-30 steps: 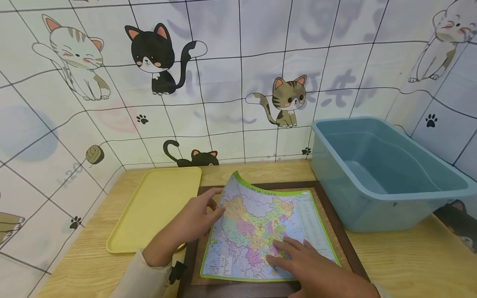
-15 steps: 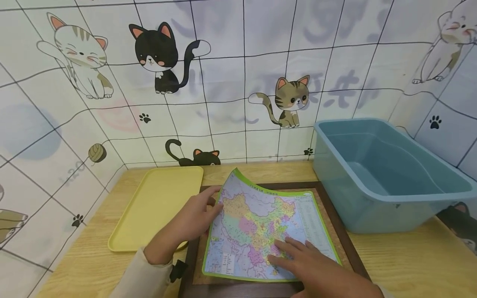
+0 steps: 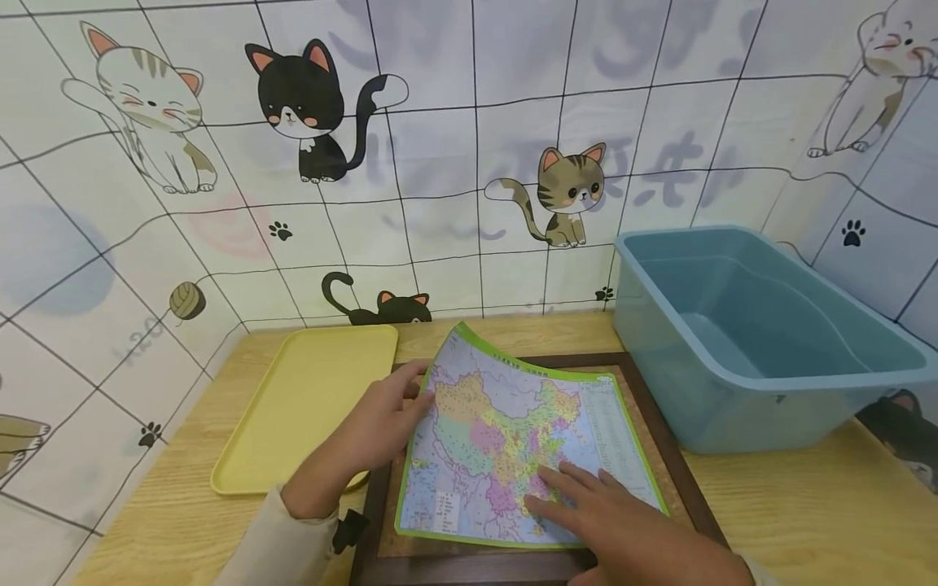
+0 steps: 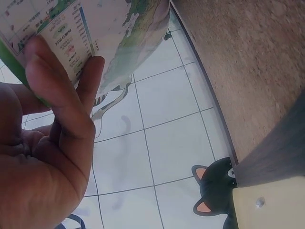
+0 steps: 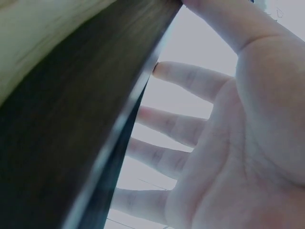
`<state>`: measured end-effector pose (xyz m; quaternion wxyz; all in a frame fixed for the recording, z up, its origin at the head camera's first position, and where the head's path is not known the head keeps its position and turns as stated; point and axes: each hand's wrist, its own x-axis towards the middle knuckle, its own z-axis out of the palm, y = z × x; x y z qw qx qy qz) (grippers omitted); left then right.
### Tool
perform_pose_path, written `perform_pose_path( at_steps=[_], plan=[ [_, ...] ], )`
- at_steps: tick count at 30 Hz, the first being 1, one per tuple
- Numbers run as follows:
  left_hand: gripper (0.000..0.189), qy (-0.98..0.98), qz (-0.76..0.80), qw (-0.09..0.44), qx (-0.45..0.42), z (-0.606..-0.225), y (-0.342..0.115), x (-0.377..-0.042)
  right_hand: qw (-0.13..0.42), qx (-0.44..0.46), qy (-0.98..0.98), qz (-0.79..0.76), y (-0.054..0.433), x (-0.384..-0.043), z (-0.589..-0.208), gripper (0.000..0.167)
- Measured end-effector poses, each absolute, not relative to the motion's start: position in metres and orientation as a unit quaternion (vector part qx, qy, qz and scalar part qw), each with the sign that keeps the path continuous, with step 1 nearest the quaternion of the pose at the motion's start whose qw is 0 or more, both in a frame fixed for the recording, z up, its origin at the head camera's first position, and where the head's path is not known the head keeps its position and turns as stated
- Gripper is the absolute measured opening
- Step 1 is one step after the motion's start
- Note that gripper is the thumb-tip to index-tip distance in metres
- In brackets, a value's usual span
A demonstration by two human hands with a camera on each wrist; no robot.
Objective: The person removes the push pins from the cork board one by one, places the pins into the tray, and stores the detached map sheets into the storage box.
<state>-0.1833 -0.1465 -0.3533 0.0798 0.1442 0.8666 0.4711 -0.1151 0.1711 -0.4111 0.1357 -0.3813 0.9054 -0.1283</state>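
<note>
A colourful map sheet with a green border lies over a brown-framed cork board, its upper left corner bent up off the board. With thumb and fingers my left hand pinches the map's left edge. In the left wrist view, the left fingers are against the sheet's printed underside. On the map's lower right part rests my right hand, its fingers spread. The right wrist view shows those fingers extended past the dark frame edge.
A yellow tray lies on the wood-grain table to the left, partly behind my left forearm. A deep blue bin stands at the right. A cat-patterned sheet covers the wall behind.
The map's upper left corner has risen slightly, and my left hand has shifted a little to the left with the edge. My right hand stays in place on the map.
</note>
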Motion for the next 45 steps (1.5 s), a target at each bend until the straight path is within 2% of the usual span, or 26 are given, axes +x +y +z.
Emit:
perform_pose_path(
  at_steps=[7, 35, 45],
  plan=[
    [0.043, 0.863, 0.476, 0.06, 0.157, -0.3533, -0.1463, -0.1858, 0.159, -0.375, 0.899, -0.162, 0.1734, -0.114, -0.4093, 0.09],
    [0.039, 0.853, 0.505, 0.018, 0.132, -0.3566, -0.1502, -0.1905, 0.14, -0.38, 0.901, -0.157, 0.1717, -0.1114, -0.4042, 0.098],
    [0.041, 0.846, 0.518, 0.007, 0.125, -0.357, -0.1527, -0.1911, 0.094, -0.399, 0.899, -0.154, 0.1751, -0.1089, -0.4047, 0.096]
  ],
)
